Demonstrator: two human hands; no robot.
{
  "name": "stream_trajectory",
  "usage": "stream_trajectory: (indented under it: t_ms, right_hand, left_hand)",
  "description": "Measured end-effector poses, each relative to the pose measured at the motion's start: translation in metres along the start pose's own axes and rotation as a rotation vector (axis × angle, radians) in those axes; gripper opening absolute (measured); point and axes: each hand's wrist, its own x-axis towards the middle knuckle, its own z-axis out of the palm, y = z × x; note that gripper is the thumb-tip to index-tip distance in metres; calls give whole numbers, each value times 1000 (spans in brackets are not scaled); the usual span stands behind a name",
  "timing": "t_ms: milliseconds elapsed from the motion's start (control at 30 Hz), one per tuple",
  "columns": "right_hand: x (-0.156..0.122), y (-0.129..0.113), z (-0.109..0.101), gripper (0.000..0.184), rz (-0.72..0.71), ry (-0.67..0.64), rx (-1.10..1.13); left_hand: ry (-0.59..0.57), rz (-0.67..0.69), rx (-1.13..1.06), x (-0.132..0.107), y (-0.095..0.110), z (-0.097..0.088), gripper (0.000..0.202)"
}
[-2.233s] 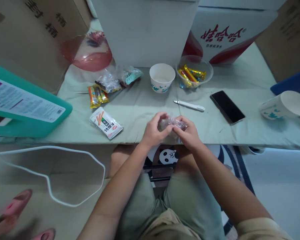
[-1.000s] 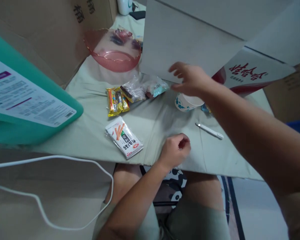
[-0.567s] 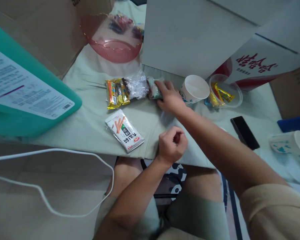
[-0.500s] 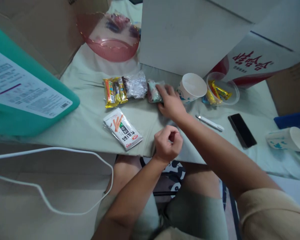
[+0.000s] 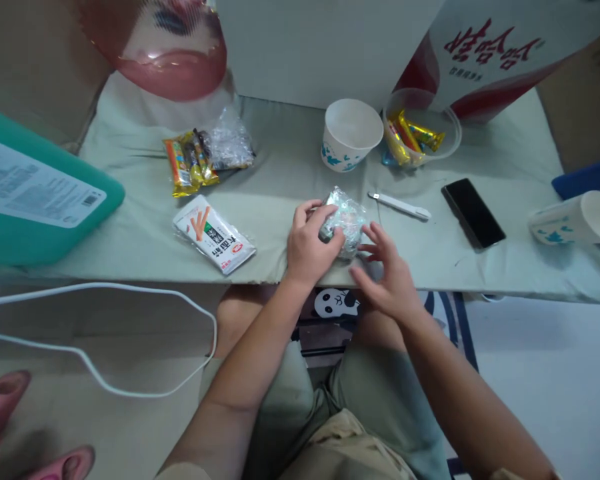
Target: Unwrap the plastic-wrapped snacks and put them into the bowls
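Observation:
A small bundle in crinkled clear plastic wrap point(image 5: 347, 220), pale green inside, is near the table's front edge. My left hand point(image 5: 313, 243) grips its left side between thumb and fingers. On the other side my right hand point(image 5: 386, 275) is open, fingers apart, its tips close to the wrap; whether they touch it I cannot tell. Behind the bundle stands a white paper cup point(image 5: 353, 137) with blue leaf prints. A white utility knife point(image 5: 400, 206) lies just to the right. Left of my hands is a flat white snack packet point(image 5: 215, 235).
Yellow-wrapped snacks point(image 5: 190, 163) lie beside another plastic-wrapped bundle point(image 5: 230, 143). A clear tub point(image 5: 450, 133) holds yellow packets. To the right are a black phone point(image 5: 473, 213) and a tipped paper cup point(image 5: 560, 223). A green jug point(image 5: 45, 220), a pink bowl point(image 5: 180, 73) and white boxes point(image 5: 300, 53) surround the space.
The wrapped bundle has come from the back row to the front edge. My left hand has opened from a curl and taken hold of it; my right hand has drawn back and let go.

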Motion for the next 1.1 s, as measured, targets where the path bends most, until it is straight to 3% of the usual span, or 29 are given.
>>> stream_trajectory:
  t_ms: [133, 200, 267, 367, 467, 567, 667, 767, 933, 1100]
  right_hand:
    - [30, 45, -45, 54, 66, 258, -289]
    - [53, 73, -58, 57, 74, 228, -415]
    - [71, 96, -63, 48, 83, 152, -462]
    - [78, 107, -62, 28, 95, 120, -484]
    - [60, 89, -63, 22, 165, 206, -443]
    - [34, 54, -66, 25, 279, 277, -201]
    - [23, 17, -63, 35, 324, 182, 2]
    - [32, -8, -54, 34, 283, 55, -17]
    - [37, -18, -54, 37, 300, -105, -131]
    - [-2, -8, -76, 45, 451, -192, -167]
  left_hand:
    - [-18, 78, 17, 0, -5, 2, 26]
    - [-33, 116, 31, -1, -5, 2, 21]
    - [-52, 141, 35, -1, -4, 3, 15]
    - [-109, 179, 30, -2, 0, 3, 25]
    - [-165, 204, 36, -3, 1, 3, 28]
    - [-188, 184, 48, -3, 0, 3, 19]
    - [-222, 167, 48, -2, 0, 2, 14]
    - [-240, 158, 45, -1, -1, 2, 13]
    - [-243, 157, 39, -1, -1, 1, 14]
    - [-256, 149, 67, -3, 1, 1, 12]
